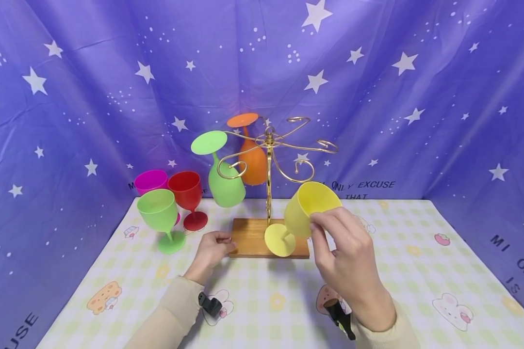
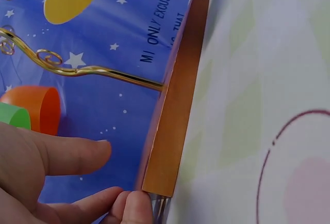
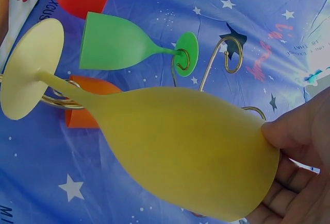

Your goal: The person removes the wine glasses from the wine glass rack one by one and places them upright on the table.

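My right hand (image 1: pixel 347 249) pinches a yellow goblet (image 1: pixel 297 215) by its rim, thumb outside the bowl. The goblet is tilted, its foot low and to the left, in front of a gold goblet rack (image 1: pixel 269 189). At the left end of the rack's wooden base (image 1: pixel 249 237), my left hand (image 1: pixel 211 249) holds the edge with its fingertips; one finger sticks out above the base in the left wrist view. From the rack's left arms hang a green goblet (image 1: pixel 227 186) and an orange goblet (image 1: pixel 253 162), both upside down.
Upright on the table's left side stand a second green goblet (image 1: pixel 157 211), a red goblet (image 1: pixel 187 191) and a partly hidden magenta goblet (image 1: pixel 150 180). Curled wire arms (image 1: pixel 327 145) without goblets spread to the rack's right. A blue starred curtain (image 1: pixel 375 97) surrounds the checked tablecloth (image 1: pixel 397 271).
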{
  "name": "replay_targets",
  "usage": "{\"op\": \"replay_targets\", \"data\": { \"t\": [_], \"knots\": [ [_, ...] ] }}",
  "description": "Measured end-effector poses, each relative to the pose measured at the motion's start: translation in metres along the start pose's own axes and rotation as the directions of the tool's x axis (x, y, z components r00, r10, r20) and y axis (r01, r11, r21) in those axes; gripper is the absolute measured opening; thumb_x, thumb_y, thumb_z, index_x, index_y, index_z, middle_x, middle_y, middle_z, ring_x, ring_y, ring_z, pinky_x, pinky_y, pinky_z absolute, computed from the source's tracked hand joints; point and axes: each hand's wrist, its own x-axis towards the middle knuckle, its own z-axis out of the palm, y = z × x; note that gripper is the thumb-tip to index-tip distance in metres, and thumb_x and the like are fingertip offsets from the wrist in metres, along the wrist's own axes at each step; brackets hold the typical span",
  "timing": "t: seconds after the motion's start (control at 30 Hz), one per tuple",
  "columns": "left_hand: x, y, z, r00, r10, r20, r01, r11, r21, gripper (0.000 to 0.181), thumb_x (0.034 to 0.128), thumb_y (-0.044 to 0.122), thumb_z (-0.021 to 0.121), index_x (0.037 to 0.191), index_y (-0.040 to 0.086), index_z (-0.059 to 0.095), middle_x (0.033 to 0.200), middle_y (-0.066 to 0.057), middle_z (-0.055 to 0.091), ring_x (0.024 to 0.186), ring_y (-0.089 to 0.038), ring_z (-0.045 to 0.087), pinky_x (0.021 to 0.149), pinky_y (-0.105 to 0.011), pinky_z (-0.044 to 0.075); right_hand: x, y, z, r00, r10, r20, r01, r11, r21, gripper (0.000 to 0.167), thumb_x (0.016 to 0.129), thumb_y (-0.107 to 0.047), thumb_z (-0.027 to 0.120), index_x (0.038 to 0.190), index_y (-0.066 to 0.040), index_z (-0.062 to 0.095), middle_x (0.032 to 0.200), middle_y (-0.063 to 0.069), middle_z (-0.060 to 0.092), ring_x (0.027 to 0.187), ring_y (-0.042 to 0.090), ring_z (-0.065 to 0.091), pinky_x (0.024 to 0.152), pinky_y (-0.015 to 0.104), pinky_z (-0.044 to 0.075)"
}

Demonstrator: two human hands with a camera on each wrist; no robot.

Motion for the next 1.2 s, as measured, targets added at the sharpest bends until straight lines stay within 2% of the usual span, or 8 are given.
{"op": "replay_targets", "data": {
  "t": [0.27, 0.5, 0.67, 0.93, 1.2],
  "knots": [
    [0.001, -0.004, -0.003, 0.999, -0.012, 0.033, 0.012, 1.000, 0.024, 0.035, 0.0731, -0.007, 0.069, 0.107, -0.012, 0.062, 0.095, -0.018, 0.065, 0.078, -0.017, 0.059, 0.068, -0.027, 0.052, 0.001, 0.003, 0.000, 1.000, 0.012, 0.003, -0.012, 1.000, -0.004, 0.015, 0.085, -0.006, 0.057, 0.085, 0.002, 0.070, 0.077, 0.007, 0.061, 0.071, 0.022, 0.055, 0.071, 0.034, 0.037],
    [0.004, -0.008, -0.003, 1.000, -0.009, 0.027, 0.007, 0.998, 0.058, 0.030, 0.0720, -0.009, 0.069, 0.102, -0.011, 0.064, 0.088, -0.014, 0.065, 0.073, -0.016, 0.058, 0.064, -0.026, 0.051, 0.000, 0.008, -0.002, 0.998, 0.062, 0.025, -0.061, 0.998, -0.032, 0.011, 0.078, 0.003, 0.063, 0.085, 0.000, 0.070, 0.077, 0.007, 0.061, 0.077, 0.026, 0.054, 0.081, 0.039, 0.039],
    [0.005, -0.010, -0.002, 1.000, -0.004, 0.019, 0.002, 0.994, 0.105, 0.029, 0.0712, -0.010, 0.069, 0.100, -0.010, 0.065, 0.087, -0.013, 0.066, 0.072, -0.015, 0.059, 0.063, -0.024, 0.050, -0.003, 0.013, -0.004, 0.992, 0.107, 0.069, -0.101, 0.991, -0.083, 0.015, 0.075, 0.009, 0.067, 0.086, -0.001, 0.070, 0.078, 0.006, 0.060, 0.077, 0.025, 0.052, 0.075, 0.033, 0.038],
    [0.004, -0.009, -0.002, 1.000, -0.006, 0.019, 0.004, 0.995, 0.103, 0.029, 0.0701, -0.010, 0.067, 0.099, -0.010, 0.064, 0.084, -0.013, 0.064, 0.071, -0.017, 0.058, 0.061, -0.025, 0.050, -0.004, 0.024, -0.003, 0.984, 0.132, 0.123, -0.114, 0.983, -0.141, 0.010, 0.078, 0.006, 0.066, 0.085, 0.000, 0.070, 0.078, 0.006, 0.059, 0.076, 0.025, 0.052, 0.072, 0.034, 0.036],
    [0.005, -0.010, -0.003, 1.000, -0.010, 0.022, 0.008, 0.996, 0.086, 0.030, 0.0695, -0.012, 0.067, 0.100, -0.010, 0.064, 0.084, -0.013, 0.064, 0.069, -0.015, 0.059, 0.059, -0.024, 0.049, -0.007, 0.042, 0.003, 0.985, 0.132, 0.111, -0.113, 0.980, -0.163, 0.009, 0.078, 0.004, 0.066, 0.086, 0.001, 0.070, 0.076, 0.007, 0.059, 0.070, 0.026, 0.050, 0.069, 0.035, 0.036]
  ]
}}
